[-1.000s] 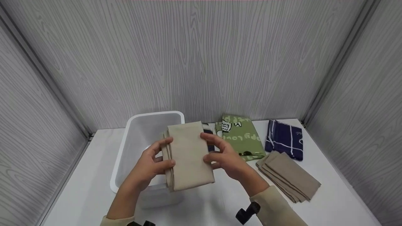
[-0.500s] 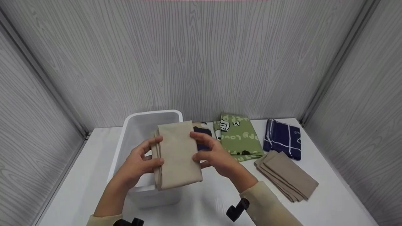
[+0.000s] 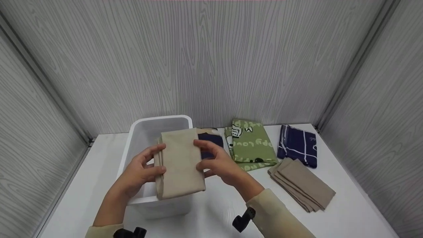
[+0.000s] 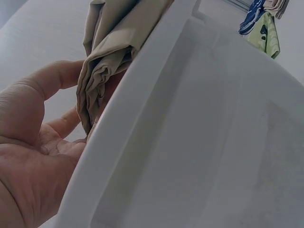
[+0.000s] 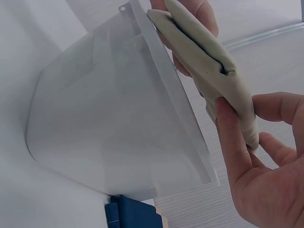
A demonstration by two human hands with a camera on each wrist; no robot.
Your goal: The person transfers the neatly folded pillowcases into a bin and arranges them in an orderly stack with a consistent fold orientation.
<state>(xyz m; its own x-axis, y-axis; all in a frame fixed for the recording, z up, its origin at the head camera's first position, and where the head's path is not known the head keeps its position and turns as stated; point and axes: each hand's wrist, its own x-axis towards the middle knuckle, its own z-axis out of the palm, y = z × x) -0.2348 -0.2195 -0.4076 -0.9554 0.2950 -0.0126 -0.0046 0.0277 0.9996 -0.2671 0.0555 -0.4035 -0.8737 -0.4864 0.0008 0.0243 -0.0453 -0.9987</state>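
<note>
A folded beige cloth [image 3: 181, 162] is held up between both hands over the right part of a white plastic bin [image 3: 133, 135]. My left hand [image 3: 140, 172] pinches its left edge, thumb on the near face and other fingers behind. On the opposite edge, my right hand [image 3: 219, 163] pinches the cloth in the same way. In the left wrist view the layered folds of the cloth [image 4: 107, 66] show just beyond the bin's rim [image 4: 128, 114]. From the right wrist, the cloth [image 5: 209, 61] appears as a thick folded bundle above the bin's rim.
Right of the bin lie a folded navy and tan cloth [image 3: 211, 138], partly hidden, and a green printed cloth [image 3: 252, 142]. Farther right are a navy cloth with white lines [image 3: 299, 145] and a brown folded cloth [image 3: 304, 185]. Grey wood-grain panels [image 3: 198, 59] enclose the white table [image 3: 224, 211].
Both hands have moved left with the beige cloth, bringing it further over the bin. More of the navy and tan cloth behind has come into sight. The grip looks the same.
</note>
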